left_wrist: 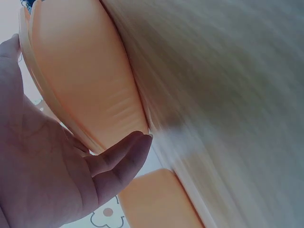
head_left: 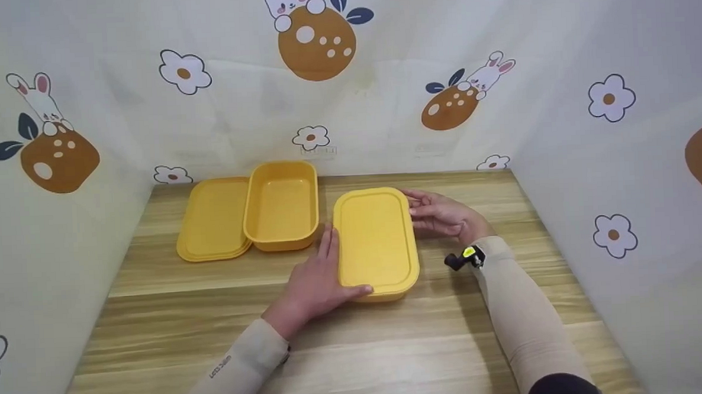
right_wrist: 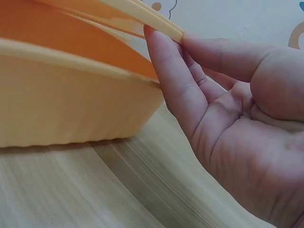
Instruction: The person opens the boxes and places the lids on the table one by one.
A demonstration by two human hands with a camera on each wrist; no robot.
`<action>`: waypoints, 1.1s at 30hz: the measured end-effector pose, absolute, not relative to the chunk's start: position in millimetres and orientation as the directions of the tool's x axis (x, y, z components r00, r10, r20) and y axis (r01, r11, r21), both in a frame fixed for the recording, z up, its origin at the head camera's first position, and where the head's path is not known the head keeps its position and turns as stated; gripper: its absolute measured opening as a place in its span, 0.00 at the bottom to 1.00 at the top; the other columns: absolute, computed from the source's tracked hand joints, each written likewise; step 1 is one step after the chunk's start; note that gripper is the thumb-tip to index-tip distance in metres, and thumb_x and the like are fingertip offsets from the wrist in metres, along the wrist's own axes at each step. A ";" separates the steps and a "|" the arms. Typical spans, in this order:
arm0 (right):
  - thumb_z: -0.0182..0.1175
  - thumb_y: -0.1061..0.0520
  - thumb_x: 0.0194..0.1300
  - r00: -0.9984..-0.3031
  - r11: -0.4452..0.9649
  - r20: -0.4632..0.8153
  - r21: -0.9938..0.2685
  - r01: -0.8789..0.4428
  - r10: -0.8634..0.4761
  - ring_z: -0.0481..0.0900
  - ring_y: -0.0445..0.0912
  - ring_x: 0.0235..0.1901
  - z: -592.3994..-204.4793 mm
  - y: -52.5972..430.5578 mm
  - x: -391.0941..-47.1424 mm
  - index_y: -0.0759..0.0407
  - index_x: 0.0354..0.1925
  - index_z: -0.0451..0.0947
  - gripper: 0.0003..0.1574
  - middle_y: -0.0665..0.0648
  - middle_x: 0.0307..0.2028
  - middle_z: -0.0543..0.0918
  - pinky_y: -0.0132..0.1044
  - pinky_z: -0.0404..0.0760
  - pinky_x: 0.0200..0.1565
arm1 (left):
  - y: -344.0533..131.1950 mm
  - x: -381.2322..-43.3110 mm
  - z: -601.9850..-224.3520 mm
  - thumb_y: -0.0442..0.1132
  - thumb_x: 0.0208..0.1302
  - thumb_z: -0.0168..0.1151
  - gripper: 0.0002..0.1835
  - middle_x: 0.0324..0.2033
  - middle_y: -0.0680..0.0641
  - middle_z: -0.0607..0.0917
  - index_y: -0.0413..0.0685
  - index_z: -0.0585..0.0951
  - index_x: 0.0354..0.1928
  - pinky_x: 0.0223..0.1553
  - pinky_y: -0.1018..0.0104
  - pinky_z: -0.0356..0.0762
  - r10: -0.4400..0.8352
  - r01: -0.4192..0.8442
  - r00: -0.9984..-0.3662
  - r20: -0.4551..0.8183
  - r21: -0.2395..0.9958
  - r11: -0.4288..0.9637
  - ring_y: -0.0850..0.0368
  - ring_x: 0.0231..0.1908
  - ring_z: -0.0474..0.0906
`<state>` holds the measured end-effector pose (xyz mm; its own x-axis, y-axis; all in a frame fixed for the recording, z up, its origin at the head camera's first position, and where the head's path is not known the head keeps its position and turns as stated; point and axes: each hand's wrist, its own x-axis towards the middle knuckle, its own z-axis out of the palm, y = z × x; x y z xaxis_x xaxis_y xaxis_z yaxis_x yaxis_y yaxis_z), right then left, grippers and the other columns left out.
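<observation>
- Basically, our R grip [head_left: 440, 215] pinches the edge of a yellow lid [head_left: 375, 237] btwn thumb & finger; R wrist view shows a gap btwn that edge & the box [right_wrist: 71, 102] rim, so it's prob. held there for leverage.
- Our L grip [head_left: 314, 286] isn't clasping: thumb at the lid's nr-left corner, fingers fairly straight along the box's left side, prob. to steady it.
- Box & lid sit on the desk [head_left: 417, 354] approx. centre, long sides running away from us, w/in reach of both grips.
- Just left: a lidless box [head_left: 282, 212], hollow up, plus a spare lid [head_left: 214, 221] partly hidden by it; can't tell if they overlap. Prob. parked there to stay out of our way.
</observation>
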<state>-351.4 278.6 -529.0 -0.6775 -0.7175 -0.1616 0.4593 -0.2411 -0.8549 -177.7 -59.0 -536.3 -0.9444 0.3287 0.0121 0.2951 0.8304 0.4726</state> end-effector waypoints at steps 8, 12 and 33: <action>0.38 0.79 0.83 -0.637 -0.291 -0.093 -0.833 0.470 -0.765 0.81 0.56 0.70 -528.0 278.8 -352.9 0.61 0.90 0.45 0.45 0.64 0.77 0.75 0.51 0.81 0.68 | -64.3 -177.4 -535.6 0.92 0.53 0.58 0.81 0.89 0.39 0.37 0.39 0.41 0.89 0.66 0.32 0.77 0.337 0.296 -0.941 0.003 0.484 0.823 0.33 0.81 0.62; 0.39 0.79 0.82 -0.646 -0.285 -0.089 -0.846 0.451 -0.759 0.82 0.55 0.69 -527.8 278.6 -352.5 0.62 0.89 0.47 0.45 0.65 0.75 0.77 0.50 0.82 0.67 | -66.0 -177.4 -534.8 0.91 0.54 0.59 0.81 0.89 0.37 0.38 0.39 0.40 0.89 0.66 0.31 0.77 0.355 0.311 -0.935 -0.002 0.475 0.823 0.33 0.82 0.59; 0.39 0.79 0.83 -0.716 -0.349 -0.088 -0.828 0.439 -0.692 0.85 0.55 0.65 -513.2 295.5 -347.9 0.61 0.89 0.45 0.45 0.63 0.71 0.81 0.48 0.85 0.63 | -62.9 -181.5 -539.2 0.90 0.54 0.62 0.81 0.89 0.38 0.40 0.40 0.39 0.90 0.72 0.33 0.73 0.359 0.310 -0.933 0.002 0.511 0.802 0.34 0.82 0.58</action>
<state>-347.9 295.5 -513.2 -0.7162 -0.6923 -0.0882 0.4389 -0.3486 -0.8282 -181.5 -62.9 -539.2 -0.9332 0.3593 0.0016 0.3096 0.8020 0.5108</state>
